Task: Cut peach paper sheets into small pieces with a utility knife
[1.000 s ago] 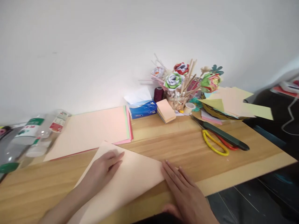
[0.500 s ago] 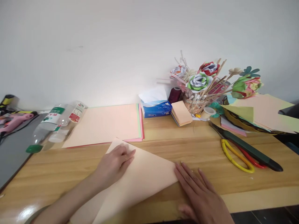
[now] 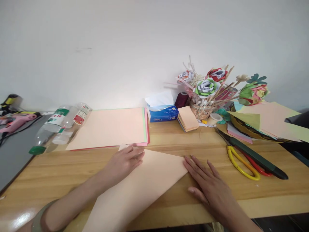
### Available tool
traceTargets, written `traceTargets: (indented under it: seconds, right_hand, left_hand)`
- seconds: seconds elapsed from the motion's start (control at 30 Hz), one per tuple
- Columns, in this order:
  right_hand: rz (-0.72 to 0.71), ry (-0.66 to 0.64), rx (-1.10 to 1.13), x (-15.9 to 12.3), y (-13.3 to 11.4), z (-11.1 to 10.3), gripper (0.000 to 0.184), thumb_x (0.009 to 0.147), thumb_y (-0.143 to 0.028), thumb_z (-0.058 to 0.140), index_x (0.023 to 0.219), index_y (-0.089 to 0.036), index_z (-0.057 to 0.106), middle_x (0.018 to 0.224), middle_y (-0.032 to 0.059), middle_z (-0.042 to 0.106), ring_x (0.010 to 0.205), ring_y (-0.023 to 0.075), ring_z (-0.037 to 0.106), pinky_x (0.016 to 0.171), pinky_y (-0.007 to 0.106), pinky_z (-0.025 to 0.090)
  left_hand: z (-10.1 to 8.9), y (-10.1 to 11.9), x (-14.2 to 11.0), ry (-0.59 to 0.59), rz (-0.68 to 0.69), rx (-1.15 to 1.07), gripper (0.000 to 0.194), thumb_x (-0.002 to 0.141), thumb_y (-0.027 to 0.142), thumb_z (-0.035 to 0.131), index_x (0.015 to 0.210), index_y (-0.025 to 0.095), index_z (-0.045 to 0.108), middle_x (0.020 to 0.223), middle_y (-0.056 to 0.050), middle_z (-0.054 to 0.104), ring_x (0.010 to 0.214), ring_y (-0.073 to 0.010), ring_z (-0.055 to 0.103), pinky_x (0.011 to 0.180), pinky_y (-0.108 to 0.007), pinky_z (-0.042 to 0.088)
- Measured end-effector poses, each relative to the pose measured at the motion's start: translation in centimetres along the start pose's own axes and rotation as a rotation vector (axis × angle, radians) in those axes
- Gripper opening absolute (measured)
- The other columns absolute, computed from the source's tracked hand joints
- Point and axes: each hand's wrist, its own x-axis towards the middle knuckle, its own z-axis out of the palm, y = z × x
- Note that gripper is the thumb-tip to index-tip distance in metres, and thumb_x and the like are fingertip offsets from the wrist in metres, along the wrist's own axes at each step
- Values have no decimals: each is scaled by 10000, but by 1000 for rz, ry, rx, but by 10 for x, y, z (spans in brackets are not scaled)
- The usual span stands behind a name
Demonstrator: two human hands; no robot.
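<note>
A pale peach sheet of paper (image 3: 142, 183) lies slanted on the wooden table in front of me, its lower end running out of the picture. My left hand (image 3: 126, 161) is on its upper left part, fingers bent and drawn together against the paper; its thumb is mostly hidden. At the sheet's right corner, my right hand (image 3: 209, 183) lies flat with fingers spread, the fingertips touching that corner. A stack of large coloured sheets (image 3: 111, 127) lies just behind my left hand, peach on top with green, pink and red edges showing.
Scissors (image 3: 243, 164) and a dark green, long-handled tool (image 3: 258, 156) lie at right. Behind stand a tissue pack (image 3: 163, 114), small paper squares (image 3: 189, 119) and paper flowers (image 3: 206, 87) in a jar. Plastic bottles (image 3: 54, 120) and a pink glue gun (image 3: 18, 122) are at left.
The sheet has turned, its right corner shifting up and slightly right. Both hands have moved a little up and to the right with it, staying on the paper.
</note>
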Motion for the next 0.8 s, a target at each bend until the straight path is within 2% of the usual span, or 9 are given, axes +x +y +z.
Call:
traceTargets:
  seconds: [0.1, 0.2, 0.37, 0.47, 0.63, 0.8]
  right_hand:
    - [30, -77, 37, 5, 13, -1, 545, 929, -416, 368, 1429, -231, 253, 1424, 46, 385, 1326, 207, 315, 1036, 478, 290]
    - [64, -139, 64, 12, 33, -4, 488, 948, -396, 327, 1405, -229, 313, 1441, 36, 350, 1343, 207, 276, 1048, 496, 284]
    - [133, -223, 157, 23, 67, -8, 479, 958, -422, 266, 1405, -257, 314, 1461, 17, 308, 1362, 208, 218, 1082, 528, 205]
    - [167, -241, 204, 27, 78, -8, 481, 959, -427, 241, 1401, -256, 325, 1464, 20, 298, 1367, 211, 199, 1088, 538, 181]
    - [153, -221, 218, 35, 72, -8, 500, 960, -421, 217, 1392, -208, 353, 1441, 61, 340, 1358, 219, 227, 1096, 539, 169]
    - [53, -264, 268, 53, 46, -12, 510, 968, -412, 207, 1407, -177, 316, 1458, 62, 307, 1354, 177, 242, 1121, 475, 148]
  left_hand:
    - [4, -1, 7, 32, 74, 51, 272, 956, 216, 394, 1103, 103, 592, 1145, -77, 618, 1051, -215, 510, 895, -345, 463]
    - [10, 2, 16, 21, 83, 81, 278, 951, 215, 399, 1115, 88, 585, 1162, -95, 606, 1047, -236, 497, 891, -372, 455]
    - [21, 8, 32, 33, 80, 79, 302, 951, 230, 399, 1185, 128, 561, 1172, -72, 619, 880, -220, 519, 733, -362, 478]
    - [28, 8, 35, 81, 107, 83, 310, 953, 215, 387, 1201, 146, 561, 1164, -75, 629, 891, -225, 514, 763, -379, 461]
    - [34, 6, 33, 116, 127, 76, 319, 938, 165, 392, 1206, 121, 559, 1193, -85, 611, 1043, -272, 460, 872, -434, 421]
    - [32, 7, 33, 110, 115, 50, 329, 921, 131, 406, 1208, 113, 564, 1197, -80, 609, 1104, -291, 409, 930, -463, 389]
